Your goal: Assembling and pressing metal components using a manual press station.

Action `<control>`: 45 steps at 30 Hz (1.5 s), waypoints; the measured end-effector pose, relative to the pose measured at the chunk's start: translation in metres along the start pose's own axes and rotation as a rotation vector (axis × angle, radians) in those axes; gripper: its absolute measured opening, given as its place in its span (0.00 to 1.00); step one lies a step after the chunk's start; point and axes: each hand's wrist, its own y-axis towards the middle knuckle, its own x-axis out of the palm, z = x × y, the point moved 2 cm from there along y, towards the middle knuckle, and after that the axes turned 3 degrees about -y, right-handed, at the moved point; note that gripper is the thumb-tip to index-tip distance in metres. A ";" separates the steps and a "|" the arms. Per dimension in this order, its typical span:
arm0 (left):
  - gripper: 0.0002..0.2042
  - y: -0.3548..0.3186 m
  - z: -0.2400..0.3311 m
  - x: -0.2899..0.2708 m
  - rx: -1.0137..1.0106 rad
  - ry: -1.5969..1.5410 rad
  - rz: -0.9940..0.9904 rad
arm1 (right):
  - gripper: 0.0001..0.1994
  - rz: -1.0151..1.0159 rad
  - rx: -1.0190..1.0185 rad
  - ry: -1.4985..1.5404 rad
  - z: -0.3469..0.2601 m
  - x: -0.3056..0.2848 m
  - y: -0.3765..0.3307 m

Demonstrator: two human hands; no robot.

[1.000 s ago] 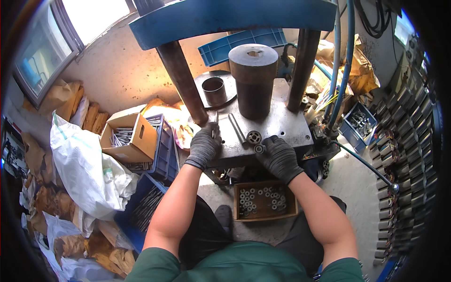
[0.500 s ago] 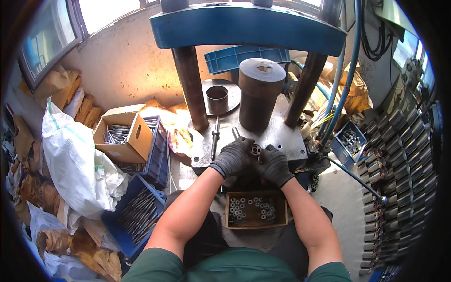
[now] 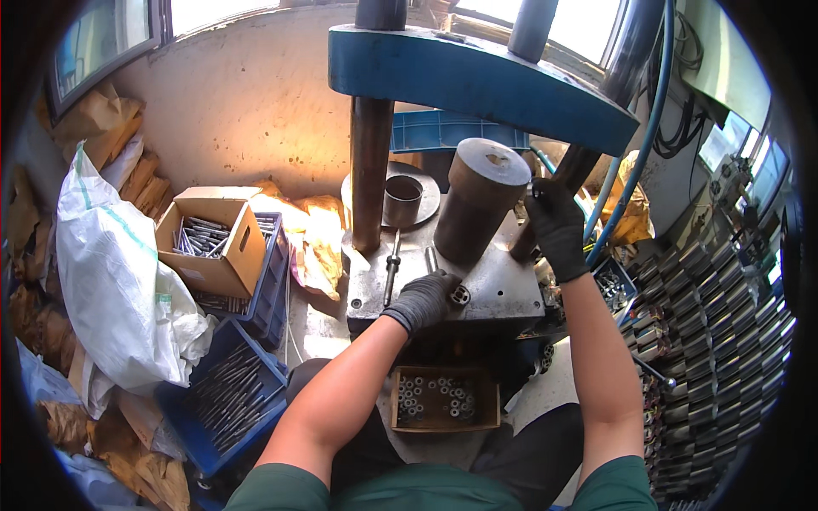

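Observation:
My left hand, in a grey glove, is closed at the front of the press bed. It grips a round metal part with holes in its end face. Just beyond its fingers a short metal pin shows, and a stepped shaft is to its left. My right hand, also gloved, is raised beside the thick steel cylinder, in front of the right press column. Its fingers are curled together; what they hold, if anything, is too small to make out.
A blue press crossbeam spans above. A metal ring sits behind the left column. Below my hands stands a box of small rings. Left are a carton of pins and a blue crate of shafts; right, stacked metal cylinders.
My right hand has left the round metal part and moved up and right, beside the steel cylinder. My left hand keeps hold of the part. The whole view has shifted and tilted.

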 end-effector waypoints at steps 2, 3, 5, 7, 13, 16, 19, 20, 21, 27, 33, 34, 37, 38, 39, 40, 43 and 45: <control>0.27 0.004 0.006 -0.002 0.022 -0.013 -0.018 | 0.10 -0.052 -0.140 -0.072 0.023 0.006 0.030; 0.27 0.005 0.006 -0.001 0.019 -0.031 -0.041 | 0.10 -0.051 -0.146 -0.079 0.032 0.011 0.039; 0.29 0.008 0.002 -0.001 0.028 -0.044 -0.035 | 0.08 -0.117 -0.088 -0.119 0.042 0.018 0.052; 0.30 0.008 0.003 -0.003 0.016 -0.072 -0.039 | 0.08 -0.138 -0.061 -0.144 0.046 0.012 0.058; 0.34 -0.007 0.001 -0.019 -0.026 0.026 -0.024 | 0.10 -0.151 -0.081 -0.195 0.016 0.014 -0.019; 0.38 -0.007 0.003 -0.019 -0.047 0.063 0.021 | 0.19 -0.544 0.018 -0.102 0.019 0.033 -0.105; 0.39 -0.011 0.008 -0.020 -0.047 0.067 0.074 | 0.26 -0.774 -0.009 -0.154 0.004 0.053 -0.137; 0.38 -0.009 0.008 -0.021 -0.065 0.049 0.037 | 0.30 -0.916 0.040 -0.139 0.001 0.060 -0.143; 0.37 -0.009 0.008 -0.020 -0.083 0.031 0.000 | 0.30 -0.922 0.038 -0.126 -0.002 0.064 -0.144; 0.29 0.001 0.001 -0.002 -0.010 0.099 0.099 | 0.19 -0.821 0.241 -0.115 -0.003 0.074 -0.138; 0.24 0.011 -0.016 0.011 -0.018 0.253 0.235 | 0.15 -0.741 0.178 -0.413 -0.028 0.051 -0.157; 0.22 0.013 -0.019 0.005 -0.062 0.239 0.180 | 0.16 -0.764 0.188 -0.367 -0.036 0.038 -0.163; 0.22 0.007 -0.014 -0.009 -0.060 0.174 0.116 | 0.18 -0.768 0.380 -0.041 -0.032 -0.002 -0.197; 0.22 0.006 -0.020 -0.010 -0.080 0.060 0.160 | 0.19 -0.732 0.551 0.240 -0.028 -0.014 -0.205; 0.23 0.003 -0.011 -0.016 -0.096 0.117 0.231 | 0.19 -0.719 0.564 0.236 -0.021 -0.024 -0.213; 0.23 0.003 -0.007 -0.028 -0.167 0.152 0.282 | 0.20 -0.593 0.779 0.468 -0.011 -0.033 -0.221; 0.23 -0.008 -0.024 -0.053 -0.359 0.238 0.519 | 0.21 -0.461 0.485 0.317 -0.015 -0.053 -0.224; 0.24 -0.012 -0.038 -0.053 -0.433 0.286 0.522 | 0.23 -0.310 1.429 1.538 -0.005 -0.055 -0.235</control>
